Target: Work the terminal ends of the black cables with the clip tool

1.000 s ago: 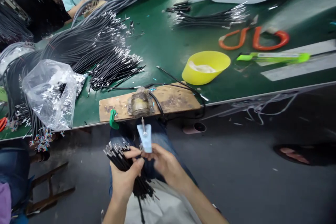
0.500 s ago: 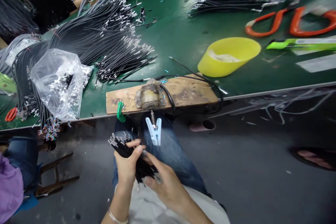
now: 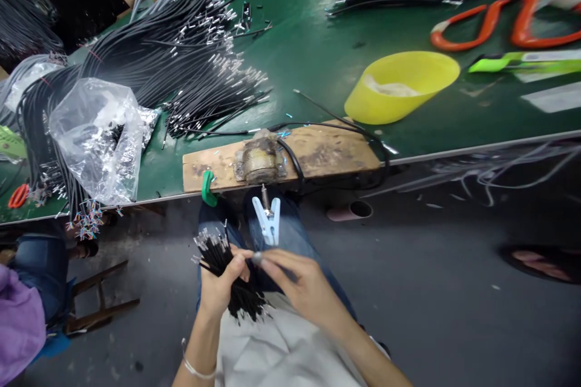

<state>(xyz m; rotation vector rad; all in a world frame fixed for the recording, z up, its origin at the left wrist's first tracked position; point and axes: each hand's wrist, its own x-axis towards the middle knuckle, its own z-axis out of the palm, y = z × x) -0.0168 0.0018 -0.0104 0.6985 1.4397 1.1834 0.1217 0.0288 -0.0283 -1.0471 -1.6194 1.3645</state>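
The left hand (image 3: pixel 219 291) closes its grip around a bundle of black wires (image 3: pixel 213 252) above the lap (image 3: pixel 295 237), just below the counter (image 3: pixel 308 60) edge. The right hand (image 3: pixel 309 290) pinches a single wire (image 3: pixel 256 258) in its grip beside the bundle.

Your left hand (image 3: pixel 220 290) gripped a bundle of black wires (image 3: pixel 227 272); your right hand (image 3: pixel 304 290), at three o'clock, pinched one wire's tip.

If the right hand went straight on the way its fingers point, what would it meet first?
Probably the left hand, whose thumb lies just ahead of the right hand, then the bundle of black wires it holds. Depth is unclear.
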